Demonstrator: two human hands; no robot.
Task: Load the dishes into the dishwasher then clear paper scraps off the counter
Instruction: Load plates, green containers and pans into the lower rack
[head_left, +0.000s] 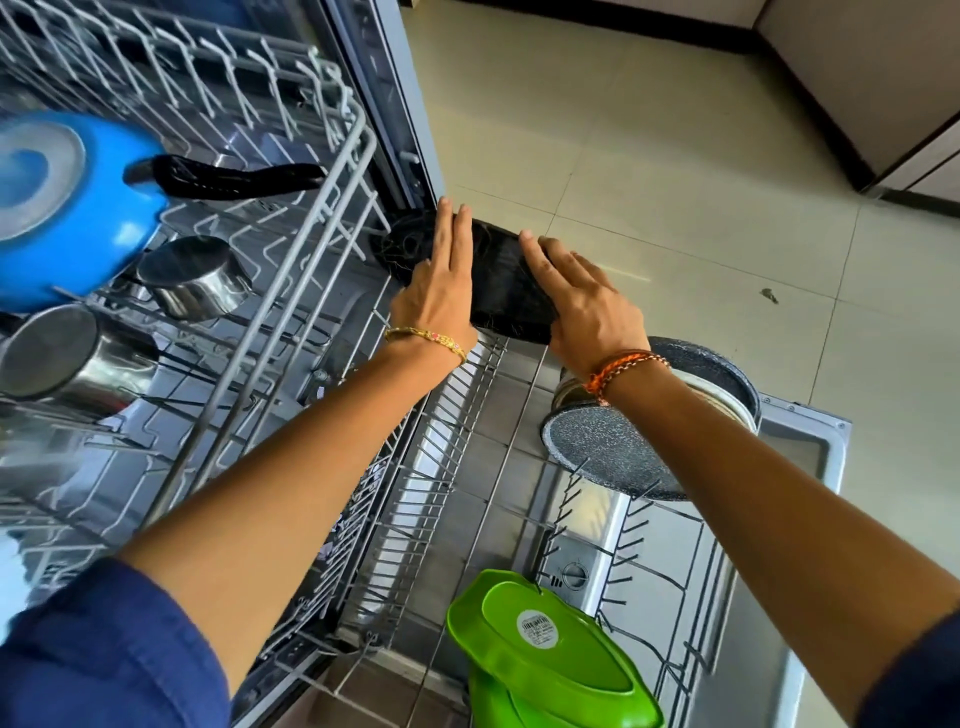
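Now both hands steady a black pan (498, 275) at the lower rack's (467, 415) far end: left hand (436, 280) pressing flat with straight fingers, right hand (587, 301) gripping its edge. Seating it upright between tines, clear of the speckled pan (613, 457) beneath the right wrist, looks wisest.

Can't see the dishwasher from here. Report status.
Both hands on black pan: left hand flat, right hand curled over edge. Pan at far end of lower rack. Speckled pan beside, not blocking.
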